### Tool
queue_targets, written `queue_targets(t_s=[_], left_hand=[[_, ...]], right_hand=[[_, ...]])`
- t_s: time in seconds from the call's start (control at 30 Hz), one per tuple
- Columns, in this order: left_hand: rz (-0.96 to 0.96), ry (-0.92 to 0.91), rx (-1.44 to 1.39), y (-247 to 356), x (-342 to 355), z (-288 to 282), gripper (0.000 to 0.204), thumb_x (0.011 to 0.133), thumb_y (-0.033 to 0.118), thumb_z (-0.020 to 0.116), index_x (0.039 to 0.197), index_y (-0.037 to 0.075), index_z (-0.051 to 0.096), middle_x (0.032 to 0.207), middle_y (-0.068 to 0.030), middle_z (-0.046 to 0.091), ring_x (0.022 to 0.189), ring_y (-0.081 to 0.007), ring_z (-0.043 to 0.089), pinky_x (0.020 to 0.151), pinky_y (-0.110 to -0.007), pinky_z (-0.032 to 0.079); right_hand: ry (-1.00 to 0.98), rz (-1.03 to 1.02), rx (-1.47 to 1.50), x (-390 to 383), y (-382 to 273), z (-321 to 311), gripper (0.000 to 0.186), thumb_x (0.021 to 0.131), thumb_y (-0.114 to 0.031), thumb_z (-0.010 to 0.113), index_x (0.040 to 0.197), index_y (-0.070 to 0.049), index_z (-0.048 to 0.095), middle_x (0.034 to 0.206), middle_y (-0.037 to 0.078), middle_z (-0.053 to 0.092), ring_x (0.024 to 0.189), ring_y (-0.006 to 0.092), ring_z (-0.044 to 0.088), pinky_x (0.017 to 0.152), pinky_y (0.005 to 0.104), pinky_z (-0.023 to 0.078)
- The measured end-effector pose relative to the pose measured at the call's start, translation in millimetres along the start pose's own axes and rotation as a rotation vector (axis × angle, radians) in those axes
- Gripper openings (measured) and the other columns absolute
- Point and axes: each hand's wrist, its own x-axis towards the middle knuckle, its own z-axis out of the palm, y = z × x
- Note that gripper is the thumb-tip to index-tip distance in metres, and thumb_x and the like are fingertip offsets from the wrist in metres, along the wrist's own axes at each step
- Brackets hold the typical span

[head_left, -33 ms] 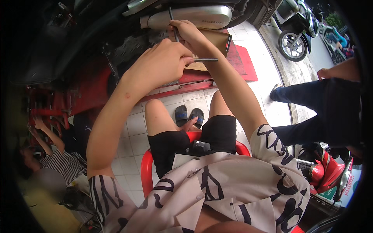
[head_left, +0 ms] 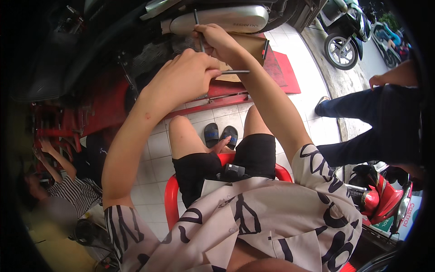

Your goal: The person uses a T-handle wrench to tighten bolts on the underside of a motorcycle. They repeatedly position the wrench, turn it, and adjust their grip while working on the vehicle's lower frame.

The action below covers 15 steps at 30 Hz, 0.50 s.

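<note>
My left hand [head_left: 188,75] is closed around a thin grey metal rod [head_left: 235,72] whose end sticks out to the right. Just above it, my right hand [head_left: 219,41] pinches a slim dark tool [head_left: 197,25] that stands nearly upright against the silver exhaust muffler [head_left: 226,18] of a motorcycle. The two hands are close together, almost touching, in front of a brown cardboard piece [head_left: 251,45]. I sit on a red plastic chair [head_left: 171,195], knees apart.
The motorcycle rests on a red lift platform [head_left: 104,109]. Dark sandals [head_left: 220,134] lie on the white tiled floor. A person in dark jeans [head_left: 362,122] stands at right, another in a striped shirt [head_left: 68,190] crouches at left. A red scooter [head_left: 385,195] is at lower right.
</note>
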Motion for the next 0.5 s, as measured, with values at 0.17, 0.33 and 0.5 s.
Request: queue_targets(t_s=[0.17, 0.33, 0.5], left_hand=[[0.079, 0.199, -0.185, 0, 0, 17, 0.013, 0.088, 0.008, 0.06, 0.092, -0.001, 0.069, 0.069, -0.0194, 0.063, 0.058, -0.0336, 0.058, 0.06, -0.038, 0.046], [0.207, 0.232, -0.266, 7, -3, 60, 0.016, 0.087, 0.005, 0.062, 0.1, -0.001, 0.069, 0.073, -0.0187, 0.064, 0.06, -0.0202, 0.065, 0.058, -0.034, 0.049], [0.212, -0.033, -0.553, 0, -5, 113, 0.031, 0.088, 0.004, 0.06, 0.118, 0.001, 0.065, 0.075, -0.0158, 0.068, 0.066, -0.015, 0.068, 0.064, -0.031, 0.052]], right_hand=[[-0.019, -0.037, 0.03, -6, -2, -5, 0.029, 0.101, -0.022, 0.044, 0.084, -0.002, 0.056, 0.058, -0.004, 0.039, 0.046, 0.0075, 0.027, 0.044, 0.0264, 0.022], [-0.042, -0.041, 0.072, -25, 21, -19, 0.031, 0.1, -0.025, 0.047, 0.078, -0.006, 0.057, 0.06, -0.003, 0.045, 0.047, 0.0059, 0.033, 0.043, 0.024, 0.025], [0.026, 0.115, 0.304, -109, 100, -76, 0.037, 0.103, -0.034, 0.043, 0.071, -0.014, 0.042, 0.061, -0.006, 0.036, 0.048, 0.0062, 0.027, 0.044, 0.0228, 0.021]])
